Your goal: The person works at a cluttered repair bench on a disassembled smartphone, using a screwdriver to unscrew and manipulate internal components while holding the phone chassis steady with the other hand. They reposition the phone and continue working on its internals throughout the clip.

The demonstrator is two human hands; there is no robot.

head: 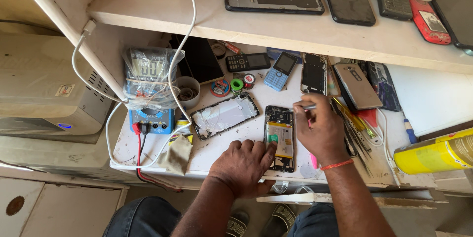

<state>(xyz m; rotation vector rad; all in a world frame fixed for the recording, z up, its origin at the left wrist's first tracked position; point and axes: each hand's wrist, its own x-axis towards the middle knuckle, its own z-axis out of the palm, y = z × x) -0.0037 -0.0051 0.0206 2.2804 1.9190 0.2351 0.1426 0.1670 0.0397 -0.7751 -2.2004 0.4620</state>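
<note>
Lying lengthwise away from the person near the bench's front edge, the opened phone (pixel 280 138) points its top at the shelf. Left hand (pixel 242 165) rests flat beside it, fingers spread loosely, fingertips touching its left edge. Right hand (pixel 321 131) pinches a thin metal tool (pixel 301 108), tip on the phone's upper end. Removed back cover (pixel 224 115) sits just left, multimeter (pixel 149 89) beyond it, screwdrivers (pixel 357 131) crowd the right.

A scuffed white workbench (pixel 231 141) carries an opened phone (pixel 280 137), a detached back panel (pixel 224 116), a blue multimeter (pixel 148 96) (wrapped in clear plastic), a keypad phone (pixel 280 71), and a white shelf (pixel 276 27) above holds more handsets.
</note>
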